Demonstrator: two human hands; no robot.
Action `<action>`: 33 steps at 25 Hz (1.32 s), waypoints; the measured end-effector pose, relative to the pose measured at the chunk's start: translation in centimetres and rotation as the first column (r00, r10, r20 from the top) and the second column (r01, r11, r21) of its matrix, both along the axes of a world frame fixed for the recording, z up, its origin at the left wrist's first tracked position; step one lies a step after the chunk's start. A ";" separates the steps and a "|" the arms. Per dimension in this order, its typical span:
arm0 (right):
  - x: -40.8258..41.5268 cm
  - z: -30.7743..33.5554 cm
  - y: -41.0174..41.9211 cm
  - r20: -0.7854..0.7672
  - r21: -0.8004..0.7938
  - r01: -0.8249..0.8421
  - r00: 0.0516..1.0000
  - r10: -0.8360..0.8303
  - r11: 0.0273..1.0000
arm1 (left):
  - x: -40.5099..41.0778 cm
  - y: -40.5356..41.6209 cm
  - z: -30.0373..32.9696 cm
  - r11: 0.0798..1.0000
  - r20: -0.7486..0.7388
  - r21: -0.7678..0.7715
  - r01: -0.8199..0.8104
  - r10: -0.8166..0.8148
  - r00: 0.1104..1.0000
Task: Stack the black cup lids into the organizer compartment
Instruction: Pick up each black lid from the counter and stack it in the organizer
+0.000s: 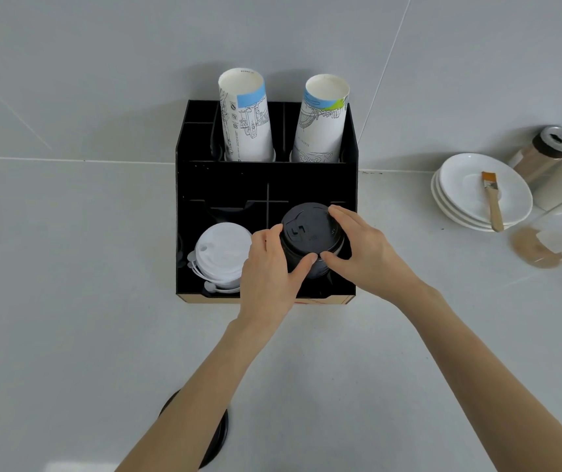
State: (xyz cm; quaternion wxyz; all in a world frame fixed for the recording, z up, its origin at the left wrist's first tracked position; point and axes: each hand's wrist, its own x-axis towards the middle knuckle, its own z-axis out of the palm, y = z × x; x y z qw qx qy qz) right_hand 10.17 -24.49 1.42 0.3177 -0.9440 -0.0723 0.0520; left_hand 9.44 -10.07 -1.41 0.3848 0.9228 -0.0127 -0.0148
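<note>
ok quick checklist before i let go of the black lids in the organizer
1. Both hands on the black lid stack: left hand, right hand. Ok.
2. Stack over the front right compartment of the organizer. Ok.
3. Clear of the white lids in the next compartment. Ok.
4. Stack seated on the compartment floor. Cannot tell, base hidden.
5. All black lids in. Not ok, a black lid lies under the left forearm.

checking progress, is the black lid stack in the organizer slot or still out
In, though still held. The black lid stack sits in the organizer's front right compartment, gripped by the left hand and right hand.
</note>
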 end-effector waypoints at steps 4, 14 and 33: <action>0.1 0.1 -0.1 0.006 -0.009 -0.005 1.000 0.005 1.000 | 0.2 0.1 0.0 1.000 0.038 0.017 0.014 -0.015 0.999; -0.3 -0.1 0.1 -0.012 -0.014 -0.001 1.000 0.001 1.000 | 0.1 0.1 0.1 0.999 0.036 0.004 0.032 -0.032 0.999; -7.0 -0.2 6.6 0.084 0.078 -0.146 0.987 0.140 0.986 | -7.5 9.4 0.6 0.997 -0.068 0.024 0.075 -0.073 0.995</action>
